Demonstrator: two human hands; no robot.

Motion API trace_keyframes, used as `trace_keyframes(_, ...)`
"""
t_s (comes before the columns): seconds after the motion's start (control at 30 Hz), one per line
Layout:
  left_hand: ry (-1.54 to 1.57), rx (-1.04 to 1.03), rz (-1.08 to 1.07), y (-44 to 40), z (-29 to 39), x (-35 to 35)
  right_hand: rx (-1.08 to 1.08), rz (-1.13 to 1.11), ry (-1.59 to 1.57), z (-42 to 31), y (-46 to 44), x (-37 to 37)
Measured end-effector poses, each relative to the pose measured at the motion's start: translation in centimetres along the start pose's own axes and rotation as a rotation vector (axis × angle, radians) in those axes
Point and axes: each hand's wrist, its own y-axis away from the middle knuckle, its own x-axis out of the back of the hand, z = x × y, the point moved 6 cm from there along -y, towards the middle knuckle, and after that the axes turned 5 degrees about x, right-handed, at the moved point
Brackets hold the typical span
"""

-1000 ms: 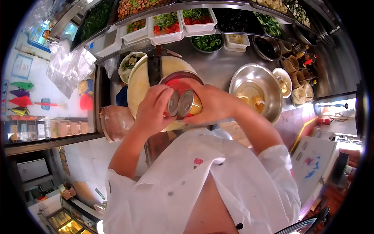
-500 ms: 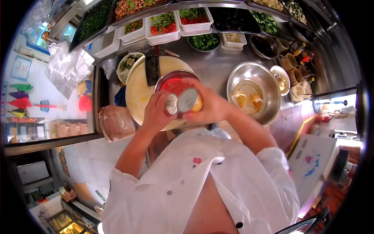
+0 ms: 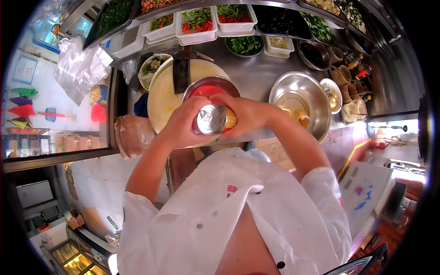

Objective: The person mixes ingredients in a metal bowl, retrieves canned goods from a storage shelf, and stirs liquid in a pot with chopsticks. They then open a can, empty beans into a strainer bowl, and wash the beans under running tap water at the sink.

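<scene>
My left hand [image 3: 180, 124] is wrapped round a can [image 3: 211, 120] whose silvery end faces up toward me. Close against it, my right hand [image 3: 247, 114] grips a second can [image 3: 230, 120] with a yellowish side, its end mostly hidden behind the first. Both cans are tilted over the near part of a metal bowl [image 3: 195, 85] with red contents. That bowl rests on a round pale cutting board [image 3: 160, 103], where a dark cleaver [image 3: 181, 75] lies beyond my left hand.
A large steel bowl [image 3: 279, 87] holding yellowish pieces is right of my hands. White tubs of vegetables [image 3: 197, 27] line the back. A brown jar [image 3: 134, 135] stands left of the board. Cups and bottles [image 3: 350, 89] are at the far right.
The cans have shifted from side by side to overlapping, the left one now in front. Its end has turned up toward the camera. My left hand has moved slightly right.
</scene>
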Motion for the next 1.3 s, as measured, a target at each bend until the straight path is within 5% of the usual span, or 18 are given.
trace_keyframes(0.2,0.097,-0.021,0.124,1.4,-1.8,-0.6,-0.121,-0.140,-0.138,1.9,-0.6,-0.3)
trace_keyframes(0.3,0.418,0.114,0.410,4.2,-6.1,-1.4,-0.153,-0.051,-0.085,4.6,-0.4,-1.0)
trace_keyframes(0.47,0.521,0.333,0.664,7.9,-14.1,-0.2,-0.267,0.177,-0.303,8.2,2.7,-2.4)
trace_keyframes(0.57,-0.059,0.465,0.828,10.5,-19.8,-0.6,-0.230,0.335,-0.362,9.2,2.9,-3.2)
trace_keyframes(0.67,0.168,0.711,0.734,13.1,-29.1,-3.8,-0.154,0.414,-0.340,8.2,2.6,-3.3)
trace_keyframes(0.73,-0.091,0.840,0.616,13.9,-30.9,-5.0,-0.122,0.424,-0.343,6.9,1.9,-3.2)
trace_keyframes(0.87,-0.527,0.756,0.633,13.8,-26.2,-4.7,-0.039,0.439,-0.235,5.4,1.6,-2.0)
trace_keyframes(1.0,0.166,0.423,0.359,8.3,-14.6,-4.0,-0.023,0.357,-0.325,3.2,0.7,-1.1)
trace_keyframes(1.13,0.679,0.145,0.059,2.3,-5.2,-4.7,0.190,0.216,-0.827,1.9,-2.0,-3.0)
trace_keyframes(1.23,0.915,0.125,0.002,0.7,-5.0,-5.3,0.263,0.205,-1.069,1.5,-2.8,-2.7)
trace_keyframes(1.3,0.916,0.204,0.136,0.1,-4.8,-5.2,0.176,0.296,-0.905,3.9,-2.5,-2.8)
